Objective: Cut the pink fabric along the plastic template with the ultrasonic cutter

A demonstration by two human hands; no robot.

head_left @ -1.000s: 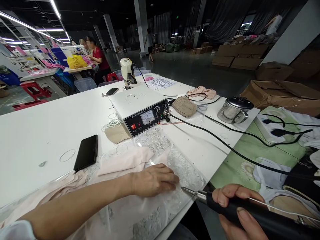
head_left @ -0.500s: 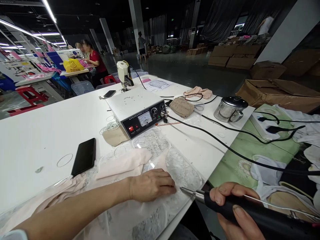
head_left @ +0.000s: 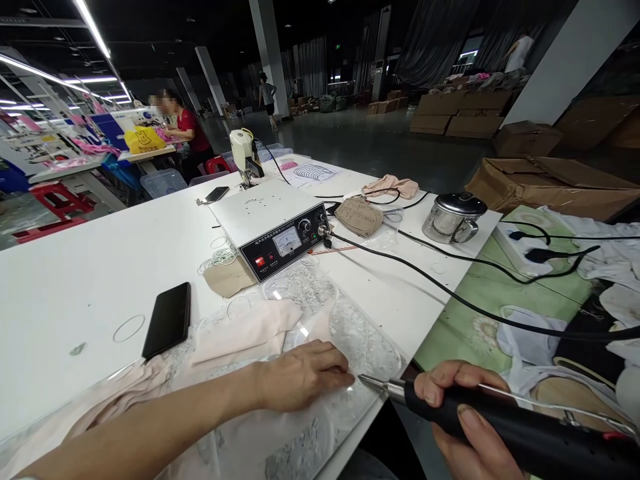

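My left hand (head_left: pixel 306 375) presses down on pale pink fabric (head_left: pixel 260 413) spread over a clear sheet (head_left: pixel 370 337). Its fingers are curled together; whatever lies beneath them is hidden. My right hand (head_left: pixel 465 407) is wrapped around a black handheld tool (head_left: pixel 530 427) with a pointed metal tip. That tip is just right of my left fingertips, low over the sheet near the table's front edge. A folded piece of pale pink fabric (head_left: pixel 247 327) lies behind my left wrist. Beyond it is a black control box (head_left: pixel 287 241) with a dial and a lit red switch.
A phone (head_left: pixel 168 320) lies left of the sheet. Behind are a brown pad (head_left: pixel 359 215), a lidded glass mug (head_left: pixel 454 217) and a black cable (head_left: pixel 400 261). Green cloth (head_left: pixel 450 340) with white garments is at right. A person in red (head_left: pixel 190 127) sits at back left.
The view has shifted slightly. My hands and the tool stay in nearly the same places, with the tip still beside my left fingertips. The standing person in the background has changed posture.
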